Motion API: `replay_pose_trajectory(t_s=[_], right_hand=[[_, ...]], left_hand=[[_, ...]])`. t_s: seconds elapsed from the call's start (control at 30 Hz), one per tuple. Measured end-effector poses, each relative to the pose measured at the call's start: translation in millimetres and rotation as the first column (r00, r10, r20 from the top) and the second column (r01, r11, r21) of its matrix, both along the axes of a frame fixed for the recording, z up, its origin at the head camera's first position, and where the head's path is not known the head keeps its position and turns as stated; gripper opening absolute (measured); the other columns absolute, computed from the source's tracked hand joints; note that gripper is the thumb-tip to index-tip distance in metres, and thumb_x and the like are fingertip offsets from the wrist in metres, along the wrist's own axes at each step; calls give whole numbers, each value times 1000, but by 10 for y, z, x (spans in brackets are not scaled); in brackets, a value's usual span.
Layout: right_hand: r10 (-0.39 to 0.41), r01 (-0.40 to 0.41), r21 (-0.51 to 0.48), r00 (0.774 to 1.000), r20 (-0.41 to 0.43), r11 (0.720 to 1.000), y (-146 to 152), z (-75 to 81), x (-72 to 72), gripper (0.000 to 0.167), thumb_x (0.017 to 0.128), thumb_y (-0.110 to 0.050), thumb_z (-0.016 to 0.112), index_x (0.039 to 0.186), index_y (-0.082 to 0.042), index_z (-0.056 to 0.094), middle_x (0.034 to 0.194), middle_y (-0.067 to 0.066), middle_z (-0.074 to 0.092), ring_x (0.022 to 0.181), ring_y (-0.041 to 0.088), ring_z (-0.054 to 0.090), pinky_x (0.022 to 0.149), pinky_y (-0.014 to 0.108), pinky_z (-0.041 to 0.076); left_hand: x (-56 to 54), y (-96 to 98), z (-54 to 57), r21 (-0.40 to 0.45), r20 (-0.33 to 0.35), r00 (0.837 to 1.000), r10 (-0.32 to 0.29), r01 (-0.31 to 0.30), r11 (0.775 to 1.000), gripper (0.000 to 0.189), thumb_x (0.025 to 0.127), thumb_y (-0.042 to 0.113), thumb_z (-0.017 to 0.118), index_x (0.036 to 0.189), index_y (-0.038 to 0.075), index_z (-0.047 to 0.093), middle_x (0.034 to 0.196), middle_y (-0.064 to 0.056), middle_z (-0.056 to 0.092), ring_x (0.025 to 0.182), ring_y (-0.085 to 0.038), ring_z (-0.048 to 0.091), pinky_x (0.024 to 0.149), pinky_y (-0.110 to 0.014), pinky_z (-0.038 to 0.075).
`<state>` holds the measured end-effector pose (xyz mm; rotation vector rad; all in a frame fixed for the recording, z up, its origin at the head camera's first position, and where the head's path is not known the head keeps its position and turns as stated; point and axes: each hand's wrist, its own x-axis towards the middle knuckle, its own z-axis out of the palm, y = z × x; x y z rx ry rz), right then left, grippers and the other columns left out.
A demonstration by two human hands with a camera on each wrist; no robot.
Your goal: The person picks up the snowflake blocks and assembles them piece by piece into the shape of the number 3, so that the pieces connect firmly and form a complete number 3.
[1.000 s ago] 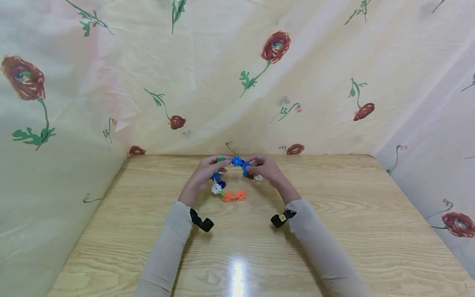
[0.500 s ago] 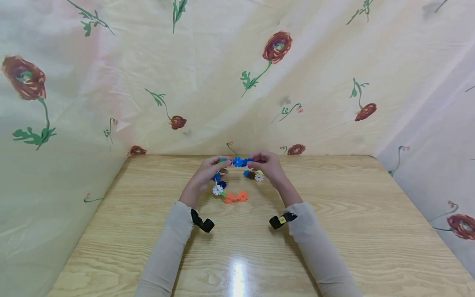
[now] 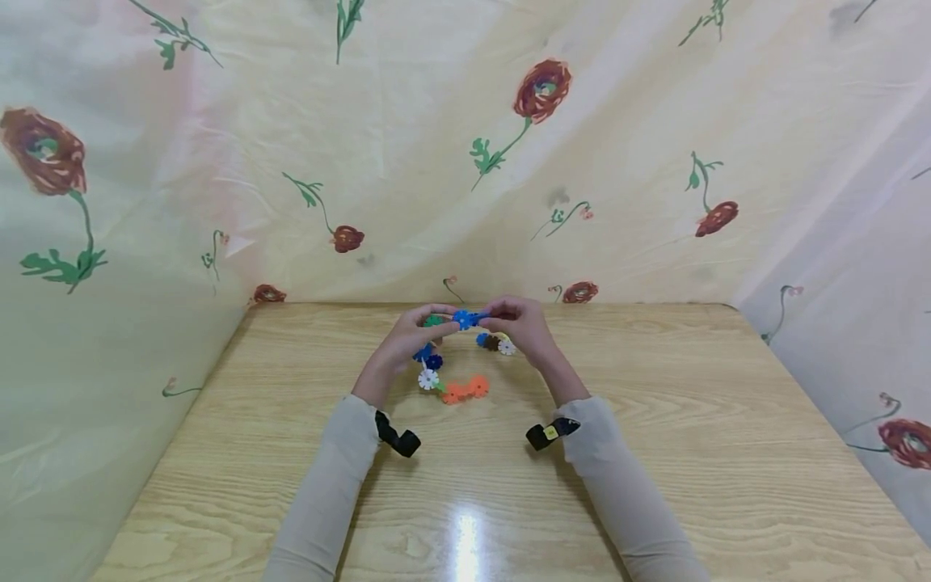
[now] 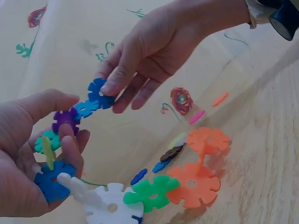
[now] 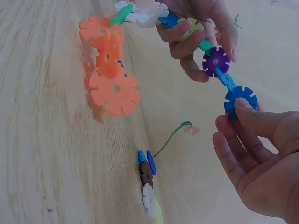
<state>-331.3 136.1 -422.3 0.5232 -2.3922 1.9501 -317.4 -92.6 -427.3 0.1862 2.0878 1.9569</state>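
Observation:
A chain of plastic snowflake discs hangs from my left hand [image 3: 407,335], which grips it around the purple disc [image 5: 216,61]. Below, the chain runs through yellow-green [image 4: 49,151], blue, white [image 4: 103,201] and green [image 4: 152,193] discs to several orange discs [image 5: 114,95] at its low end. Past the purple one, a light blue disc [image 4: 86,108] sticks out toward my right hand [image 3: 522,325]. That hand pinches a blue disc [image 5: 231,99] between thumb and fingers, against the light blue one. How deep their slots are joined cannot be made out.
Loose discs lie on the wooden table [image 3: 655,420] beyond the chain, among them a brown disc [image 3: 492,343] and a white disc [image 3: 507,347]. A pink disc [image 4: 197,116] lies farther off. Flowered cloth [image 3: 422,162] rises behind the table.
My right hand has moved slightly up and away, bringing its blue disc in line with the chain's end. The left thumb has shifted along the chain. The orange end has swung slightly right and nearer.

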Motion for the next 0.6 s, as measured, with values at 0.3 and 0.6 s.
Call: replay_pose_trajectory(t_s=[0.3,0.6], right_hand=[[24,-19,67,996,-82,998,-51,38,36,9,92,-3,74,97,4,74,97,16,74,80,14,70,81,45,63],[56,-43,86,986,-156,995,-61,50,63,7,90,0,75,95,3,78,101,23,75,82,8,72,74,21,61]], left_hand=[[29,25,15,-7,-3,999,48,-48,999,29,95,23,74,121,12,70,105,-9,76,114,-48,64,101,-59,53],[27,1,52,-22,-1,1000,31,-31,999,28,94,20,75,120,10,69,90,1,78,99,-35,73,100,-59,53]])
